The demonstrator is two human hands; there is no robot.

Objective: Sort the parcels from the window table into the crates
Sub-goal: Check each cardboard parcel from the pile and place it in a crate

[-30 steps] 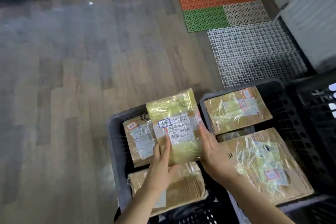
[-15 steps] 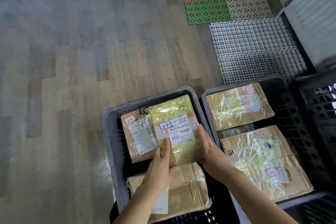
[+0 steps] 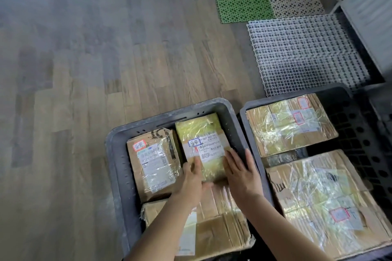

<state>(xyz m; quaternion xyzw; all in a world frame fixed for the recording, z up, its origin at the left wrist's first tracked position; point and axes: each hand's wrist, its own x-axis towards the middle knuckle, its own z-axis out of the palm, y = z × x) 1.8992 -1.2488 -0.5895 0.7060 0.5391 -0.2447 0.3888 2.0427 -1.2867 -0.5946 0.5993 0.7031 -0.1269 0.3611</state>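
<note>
You've got two grey crates side by side on the wood floor: the left crate (image 3: 114, 154) is where you're working, and the right crate (image 3: 244, 112) already has a couple of big taped boxes in it. In the left one there's a brown labelled box (image 3: 152, 165) at the far left and a big cardboard box (image 3: 216, 224) nearer you. The yellow parcel (image 3: 201, 144) sits in the far right corner, tucked between the brown box and the crate wall, and looks tilted up on something. Your left hand (image 3: 191, 182) and right hand (image 3: 241, 174) lie on its near end, fingers fairly straight, so pressing more than gripping. I'd push it flat and make sure it's settled before you let go, label up so it stays readable.
</note>
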